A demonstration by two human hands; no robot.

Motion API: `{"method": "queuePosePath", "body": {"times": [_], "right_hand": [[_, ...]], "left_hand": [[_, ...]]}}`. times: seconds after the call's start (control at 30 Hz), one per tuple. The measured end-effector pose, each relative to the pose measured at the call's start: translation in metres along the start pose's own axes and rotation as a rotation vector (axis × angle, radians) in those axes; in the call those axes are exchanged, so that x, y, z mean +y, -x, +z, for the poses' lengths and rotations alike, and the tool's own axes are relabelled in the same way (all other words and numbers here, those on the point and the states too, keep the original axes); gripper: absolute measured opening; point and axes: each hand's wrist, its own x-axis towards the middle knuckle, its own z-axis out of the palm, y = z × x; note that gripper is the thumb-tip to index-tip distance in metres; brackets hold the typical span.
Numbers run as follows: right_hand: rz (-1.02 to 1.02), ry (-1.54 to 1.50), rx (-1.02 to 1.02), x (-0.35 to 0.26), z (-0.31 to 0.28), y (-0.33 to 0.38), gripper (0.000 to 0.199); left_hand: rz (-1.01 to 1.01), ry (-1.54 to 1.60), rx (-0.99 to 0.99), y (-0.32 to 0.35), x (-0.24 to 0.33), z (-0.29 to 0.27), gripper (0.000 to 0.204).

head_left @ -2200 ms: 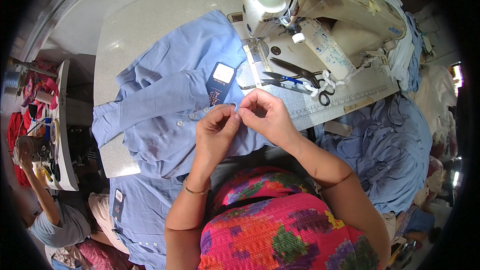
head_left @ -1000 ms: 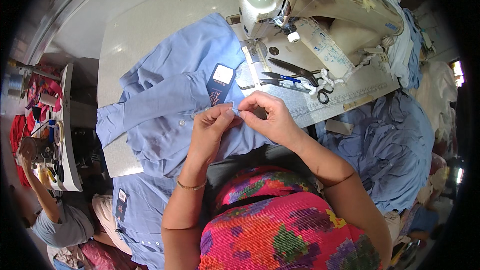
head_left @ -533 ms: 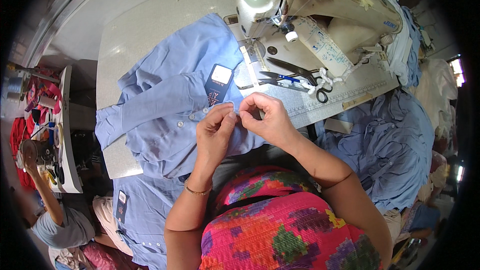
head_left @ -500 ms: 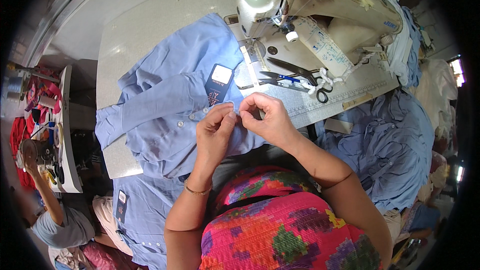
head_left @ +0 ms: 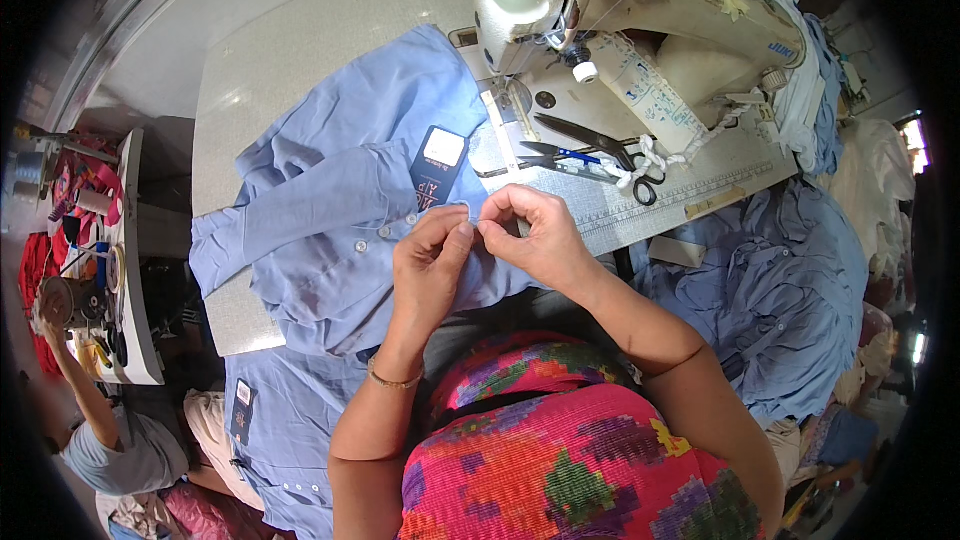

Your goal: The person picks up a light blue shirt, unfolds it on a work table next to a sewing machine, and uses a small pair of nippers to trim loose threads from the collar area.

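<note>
A light blue shirt lies bunched on the sewing table, with white buttons down its front. A dark hang tag rests on it just beyond my fingers. My left hand is over the shirt, thumb and fingertips pinched together. Close beside it, my right hand pinches too, thumb against forefinger. The fingertips of both hands nearly meet near the lower end of the tag. Whatever is between them is too small to make out.
A sewing machine stands at the far right. Scissors and blue-marked thread snips lie before it beside a white cord. Blue garments are heaped at right; another tagged shirt hangs at lower left. A co-worker sits far left.
My hands stay almost in place, with only a slight shift of the fingers. The tag tilts very slightly. At far left, the co-worker's hand has moved a little downward.
</note>
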Motion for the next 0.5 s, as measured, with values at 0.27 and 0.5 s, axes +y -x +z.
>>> {"method": "queuePosePath", "body": {"times": [0.27, 0.5], "right_hand": [[-0.010, 0.010, -0.009, 0.0037, -0.0022, -0.0002, 0.008], [-0.002, 0.003, -0.007, 0.0027, -0.0018, 0.0000, 0.009]], "left_hand": [[-0.048, 0.075, -0.006, -0.0007, -0.0051, -0.0008, 0.013], [-0.004, -0.001, 0.001, 0.0007, 0.0001, 0.0012, 0.014]]}}
